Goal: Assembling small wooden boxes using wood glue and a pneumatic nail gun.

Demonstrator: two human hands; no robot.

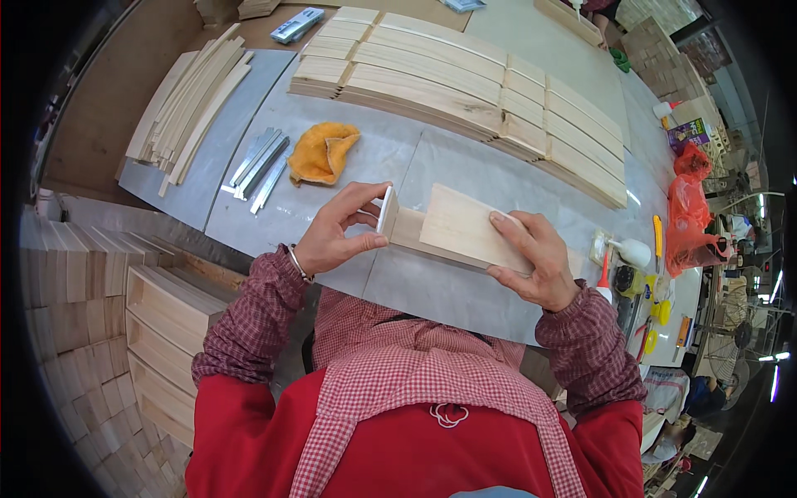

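Observation:
My left hand (332, 236) closes its thumb and fingers on the upright end piece of a small pale wooden box (407, 226), and a white edge shows along that piece. The box lies lengthwise just above the grey table, reaching right toward my other hand. In my right hand (544, 266), thumb and fingers grip a thin, flat wooden panel (465, 222). It sits tilted over the box and covers much of it; whether the two touch along their whole length I cannot tell. Beyond my left hand lies a crumpled orange cloth (322, 154).
Long stacks of wooden boards (432, 70) span the far side of the grey table (390, 158). Wood strips (191, 108) and metal strips (261, 166) lie left. A white glue bottle (633, 252) and red plastic bags (689, 216) are right. Wooden boxes (166, 332) stand lower left.

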